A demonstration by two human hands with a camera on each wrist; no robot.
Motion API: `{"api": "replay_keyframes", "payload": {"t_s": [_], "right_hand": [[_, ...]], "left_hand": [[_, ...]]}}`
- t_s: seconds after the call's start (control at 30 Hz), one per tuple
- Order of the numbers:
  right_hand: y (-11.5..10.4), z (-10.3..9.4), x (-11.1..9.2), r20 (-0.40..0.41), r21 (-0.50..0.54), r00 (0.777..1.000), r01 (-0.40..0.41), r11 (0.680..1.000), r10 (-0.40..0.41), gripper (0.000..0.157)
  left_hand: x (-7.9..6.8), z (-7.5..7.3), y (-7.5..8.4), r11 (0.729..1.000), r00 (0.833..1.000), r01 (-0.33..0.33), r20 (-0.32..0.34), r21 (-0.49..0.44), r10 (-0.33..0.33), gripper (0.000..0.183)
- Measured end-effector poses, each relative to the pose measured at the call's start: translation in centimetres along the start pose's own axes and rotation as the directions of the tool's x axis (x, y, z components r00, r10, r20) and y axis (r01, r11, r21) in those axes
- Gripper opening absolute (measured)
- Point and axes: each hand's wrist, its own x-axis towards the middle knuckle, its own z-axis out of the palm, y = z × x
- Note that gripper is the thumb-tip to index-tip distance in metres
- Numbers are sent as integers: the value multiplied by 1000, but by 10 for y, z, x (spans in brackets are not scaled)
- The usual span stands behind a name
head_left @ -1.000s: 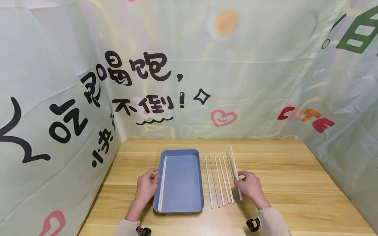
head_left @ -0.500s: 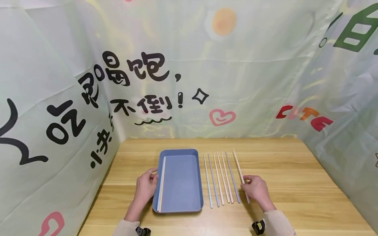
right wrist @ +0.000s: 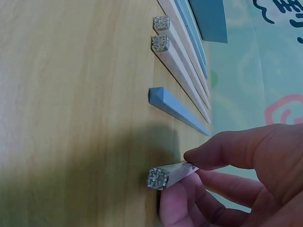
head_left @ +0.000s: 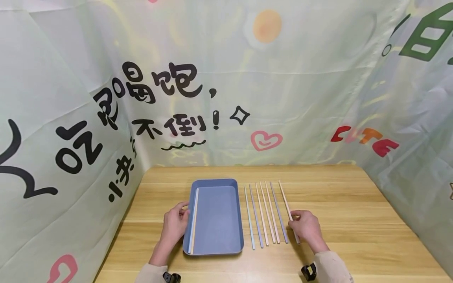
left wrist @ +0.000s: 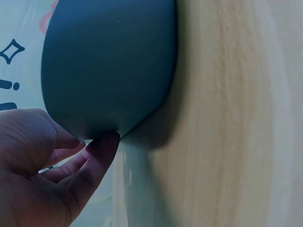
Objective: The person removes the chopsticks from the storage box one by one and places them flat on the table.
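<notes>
My left hand [head_left: 175, 220] grips the left rim of a shallow blue rectangular tray [head_left: 219, 220]; in the left wrist view thumb and fingers meet at the edge of the tray [left wrist: 113, 61]. Inside the tray, along its left wall, lie two chopsticks [head_left: 194, 220], one light blue and one pale orange. My right hand [head_left: 307, 228] pinches a pale pinkish chopstick [head_left: 285, 196] between thumb and fingers. The right wrist view shows this chopstick's glittery square end [right wrist: 158, 178] close over the table, its far end pointing away. Left of it lies a blue-purple chopstick [head_left: 278, 212].
More chopsticks lie roughly parallel between tray and right hand: a light blue one [head_left: 249, 218], a blue-purple one [head_left: 256, 216] and several pale pink ones [head_left: 266, 220]. The wooden table [head_left: 354, 220] is enclosed by printed cloth walls [head_left: 301, 98] at the back and sides.
My right hand has moved right with the pale chopstick, away from the blue-purple one, which lies apart in the row. The chopstick's far tip has lowered. My left hand stays at the tray.
</notes>
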Motion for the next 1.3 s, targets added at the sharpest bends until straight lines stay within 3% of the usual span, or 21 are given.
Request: {"api": "replay_keyframes", "payload": {"t_s": [0.67,1.0,1.3], "right_hand": [[-2,4,0,-25,-24,1000,11,1000,-12,47],[-40,11,-5,-65,42,993,97,994,-94,45],[-77,43,-11,-89,92,973,223,970,-215,36]], "left_hand": [[-1,-1,0,1000,1000,-16,-11,0,16,32],[-2,0,-1,1000,1000,-16,-17,-1,16,32],[-1,1,-2,999,998,-42,-38,-11,41,31]]}}
